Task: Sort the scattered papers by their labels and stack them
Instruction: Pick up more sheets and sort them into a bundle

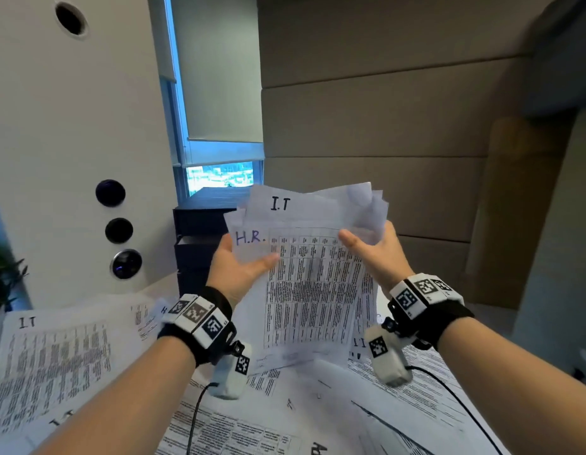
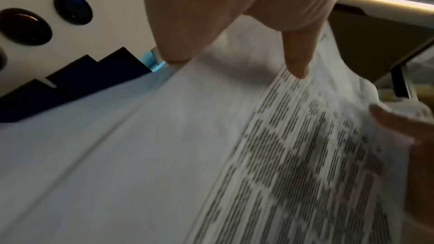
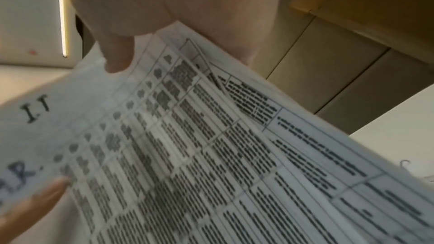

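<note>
I hold a loose bundle of printed papers (image 1: pixel 311 284) upright in front of me, above the table. The front sheet is marked "H.R." (image 1: pixel 249 238) and the sheet behind it "I.T" (image 1: pixel 280 203). My left hand (image 1: pixel 239 267) grips the bundle's left edge, thumb across the front. My right hand (image 1: pixel 372 254) grips the right edge, thumb on the printed table. In the left wrist view the papers (image 2: pixel 211 146) run under my thumb. The right wrist view shows both labels on the papers (image 3: pixel 211 146) and my thumb on the top sheet.
More printed sheets cover the table (image 1: pixel 285 405), one marked "I.T" (image 1: pixel 52 356) at the left. A dark drawer unit (image 1: pixel 196 238) stands behind the bundle. A white panel with round black holes (image 1: pixel 117 229) is at the left, a plant (image 1: pixel 3 274) at the far left.
</note>
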